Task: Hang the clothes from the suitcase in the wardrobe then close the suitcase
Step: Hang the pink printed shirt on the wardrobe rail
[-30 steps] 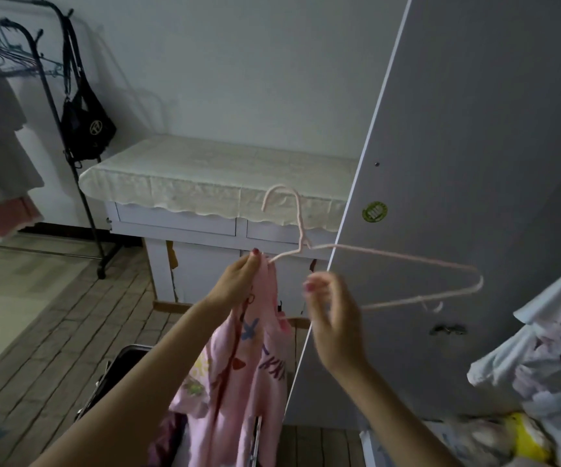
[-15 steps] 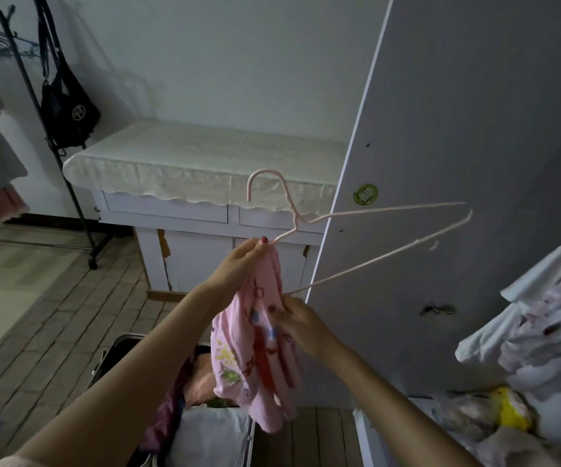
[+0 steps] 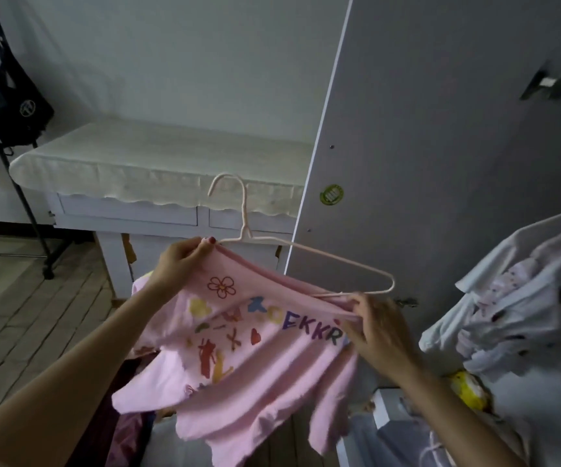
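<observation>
**Two hands, one pink shirt**

Two bare hands hold up a shirt in front of me. I go from big things to small.

The biggest thing is the tall grey flat wardrobe door (image 3: 440,163), standing open on the right. It has a small round green sticker (image 3: 331,194) near its edge.

Next is the long white cabinet with a cream wavy-edged cloth on top (image 3: 157,163), against the far wall. It stands behind the hands.

Then comes the soft pink cotton T-shirt with bright painted shapes and letters (image 3: 245,358). It is spread wide between the two hands, up in the air, in front of the door's edge. Its bottom hangs down over dark clothes low in the middle.

On the right, a bunch of white and pale lilac clothes (image 3: 521,311) hangs just beside the door.

At the far left, a black soft shoulder bag (image 3: 13,106) hangs on a thin black metal rack (image 3: 26,210).

The thin pale pink wire hanger (image 3: 306,251) sits just above the shirt's neck, its hook pointing up.

The left hand (image 3: 178,264) pinches the left side of the shirt's neck, fingers curled tight on the cloth. The right hand (image 3: 380,328) grips the right side of the neck, fingers closed on it, by the hanger's right end.
</observation>
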